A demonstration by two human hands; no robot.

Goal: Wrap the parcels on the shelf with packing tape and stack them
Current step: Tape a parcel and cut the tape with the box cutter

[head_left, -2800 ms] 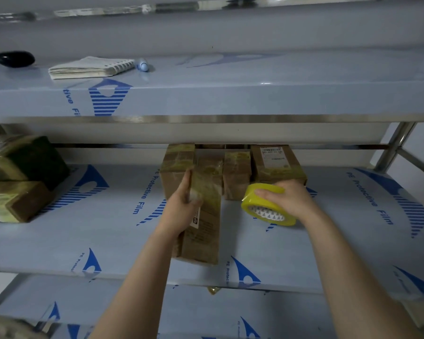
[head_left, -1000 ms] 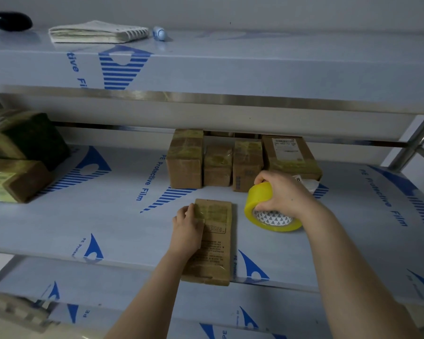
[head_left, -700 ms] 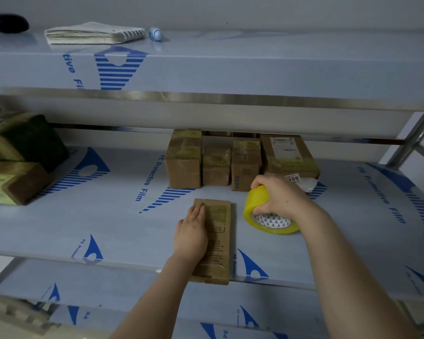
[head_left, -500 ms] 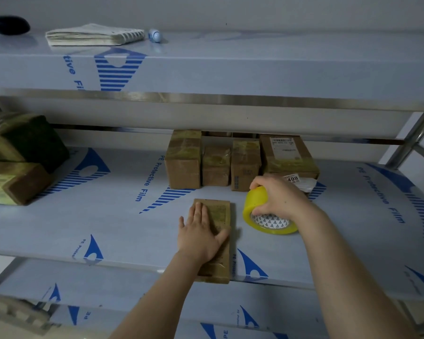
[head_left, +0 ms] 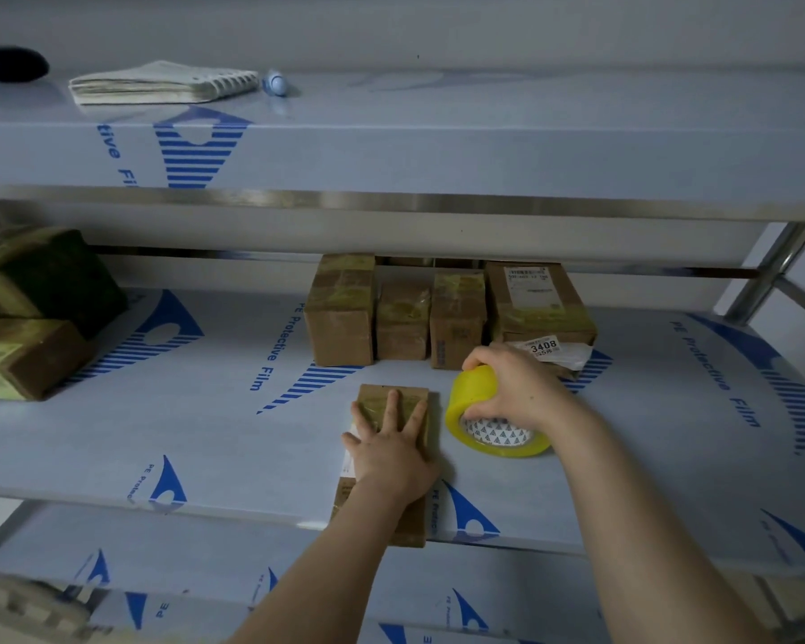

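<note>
A flat brown parcel (head_left: 413, 522) lies lengthwise on the middle shelf (head_left: 205, 439), its near end hanging over the front edge. My left hand (head_left: 389, 450) rests flat on top of it with fingers spread. Just to its right, my right hand (head_left: 514, 388) grips a yellow roll of packing tape (head_left: 472, 411) that stands tilted on the shelf. Behind them, several taped brown parcels (head_left: 342, 313) stand in a row at the back, the rightmost (head_left: 537, 299) bearing a white label.
Two taped parcels (head_left: 24, 327) are stacked at the left end of the middle shelf. The upper shelf carries a notebook (head_left: 159, 83), a black object (head_left: 10, 63) and a small blue-white item (head_left: 275, 83). A metal post (head_left: 770, 271) rises at right. A lower shelf lies below.
The parcel went from held upright to lying flat on the shelf. My left hand slid from its left edge onto its top and spread open. The tape roll stayed put.
</note>
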